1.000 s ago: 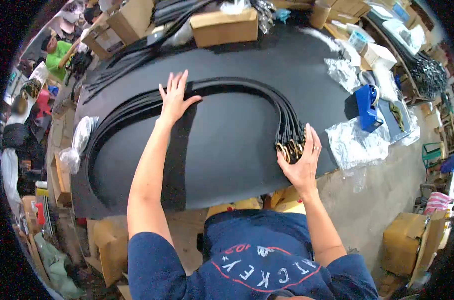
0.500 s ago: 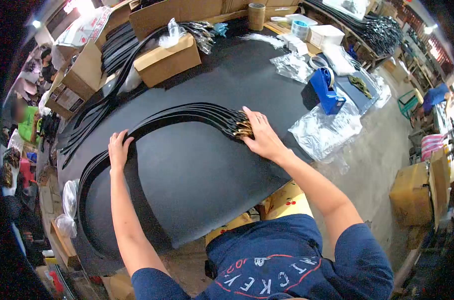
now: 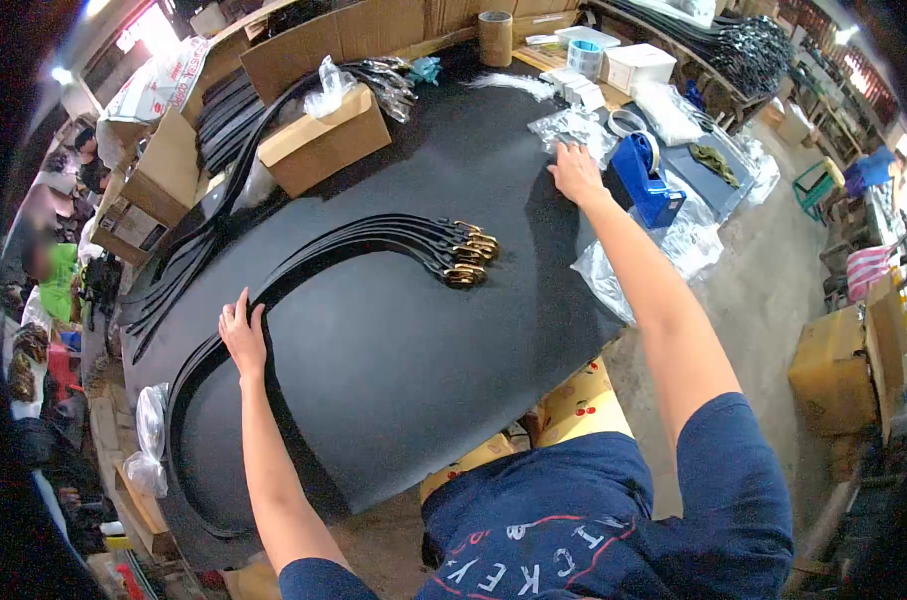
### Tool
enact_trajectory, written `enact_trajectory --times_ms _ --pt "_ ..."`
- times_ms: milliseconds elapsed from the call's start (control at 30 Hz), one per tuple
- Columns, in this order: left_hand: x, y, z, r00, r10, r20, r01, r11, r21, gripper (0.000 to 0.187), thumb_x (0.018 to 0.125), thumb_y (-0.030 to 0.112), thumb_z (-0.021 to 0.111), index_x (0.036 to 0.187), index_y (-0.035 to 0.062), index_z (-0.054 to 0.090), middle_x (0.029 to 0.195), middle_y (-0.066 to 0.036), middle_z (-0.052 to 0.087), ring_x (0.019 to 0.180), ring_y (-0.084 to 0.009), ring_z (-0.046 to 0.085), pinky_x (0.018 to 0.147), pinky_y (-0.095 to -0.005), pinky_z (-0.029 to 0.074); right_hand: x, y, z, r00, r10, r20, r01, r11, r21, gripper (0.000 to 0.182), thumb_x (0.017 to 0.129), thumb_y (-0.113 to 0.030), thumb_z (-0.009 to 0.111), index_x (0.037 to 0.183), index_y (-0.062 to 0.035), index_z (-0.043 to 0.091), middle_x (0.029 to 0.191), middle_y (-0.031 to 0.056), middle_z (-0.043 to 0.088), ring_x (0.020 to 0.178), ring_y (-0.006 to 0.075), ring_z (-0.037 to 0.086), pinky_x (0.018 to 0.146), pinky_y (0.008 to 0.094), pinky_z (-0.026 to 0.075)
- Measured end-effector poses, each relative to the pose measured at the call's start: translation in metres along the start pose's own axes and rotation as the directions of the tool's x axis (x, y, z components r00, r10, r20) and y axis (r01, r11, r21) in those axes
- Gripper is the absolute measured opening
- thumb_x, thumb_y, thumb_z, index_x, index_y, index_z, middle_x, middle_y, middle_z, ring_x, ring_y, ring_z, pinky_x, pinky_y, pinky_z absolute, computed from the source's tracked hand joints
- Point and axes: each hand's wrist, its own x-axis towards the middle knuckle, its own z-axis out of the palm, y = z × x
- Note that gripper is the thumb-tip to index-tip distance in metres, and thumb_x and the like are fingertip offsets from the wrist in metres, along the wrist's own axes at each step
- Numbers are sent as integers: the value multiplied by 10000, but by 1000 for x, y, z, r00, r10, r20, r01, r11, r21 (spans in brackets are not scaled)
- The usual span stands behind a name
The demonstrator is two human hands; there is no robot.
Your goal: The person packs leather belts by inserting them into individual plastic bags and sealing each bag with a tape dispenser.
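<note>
A bundle of black belts [image 3: 349,235] curves across the dark tabletop, with gold-coloured buckles [image 3: 471,252] gathered at its right end. Over the left part of the bundle, my left hand [image 3: 244,338] is closed around the straps, thumb on the near side. My right hand [image 3: 578,176] is away from the buckles, at the far right of the table. Its fingers are slightly apart, with the tips right at the edge of some clear plastic bags [image 3: 572,130].
A blue tape dispenser [image 3: 646,185] stands right of my right hand, beside more clear plastic [image 3: 699,250]. An open cardboard box [image 3: 324,145] stands at the back left, near further black belts [image 3: 189,235]. A rolled plastic bag [image 3: 150,440] lies at the left edge.
My right hand has let go of the buckle end and moved away to the far right, to the plastic bags. The buckles now lie uncovered. My left hand stays on the belts.
</note>
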Motion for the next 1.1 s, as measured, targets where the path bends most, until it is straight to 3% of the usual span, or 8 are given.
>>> enact_trajectory --times_ms 100,233,333,500,733,900,967,1100 --pt "0 -1 0 1000 -2 -3 2 1000 -3 396 883 249 640 1255 127 578 961 -91 545 939 -267 533 907 -398 402 8 5 11 997 -75 18 76 918 -390 195 794 -145 590 941 -47 671 923 120 675 963 282 592 829 391 467" --pt "1 1 -3 999 -28 23 29 999 -28 397 879 243 646 1252 126 580 992 -113 559 964 -291 537 907 -409 407 8 1 4 970 -234 69 238 844 -480 152 783 -153 581 799 -86 717 880 82 678 902 233 589 758 355 444" --pt "0 2 -2 1000 -17 5 17 999 -36 393 874 221 649 1246 115 580 1011 -151 575 981 -328 542 904 -426 418 7 4 9 961 -277 28 252 824 -507 160 786 -146 570 813 -79 713 877 81 672 923 235 590 776 366 451" --pt "0 4 -4 1000 -29 12 30 998 -54 377 879 203 639 1239 109 584 994 -151 575 965 -331 541 897 -429 420 7 -4 0 985 -156 -79 130 954 -270 369 866 -404 605 844 -46 691 889 116 671 939 273 605 806 384 470" --pt "2 2 -3 1000 -22 11 22 999 -32 375 881 224 643 1228 91 593 969 -110 561 941 -283 531 916 -398 401 26 1 25 992 -104 70 122 936 -330 252 842 -301 621 766 -78 710 756 110 700 751 300 687 663 383 520" --pt "4 -1 -2 1000 -21 1 21 997 -70 367 849 202 675 1188 72 617 956 -139 587 943 -316 546 875 -406 425 7 -25 2 995 -59 85 60 998 -14 186 789 -160 578 737 -26 697 745 190 671 750 345 684 666 450 536" --pt "3 2 -3 999 -5 -49 3 999 -50 385 822 210 701 1172 69 623 1032 -130 601 1025 -310 527 928 -406 405 -10 -42 -24 989 -50 -139 86 960 268 200 803 -178 583 716 -29 683 724 175 661 744 355 669 677 451 530" --pt "-1 2 2 979 90 -181 -90 996 7 437 851 178 661 1274 123 565 1196 -142 559 1152 -312 493 1063 -469 329 -27 -72 -93 995 94 23 -75 608 791 179 837 -196 682 819 -19 704 678 81 667 586 144 616 556 268 469"
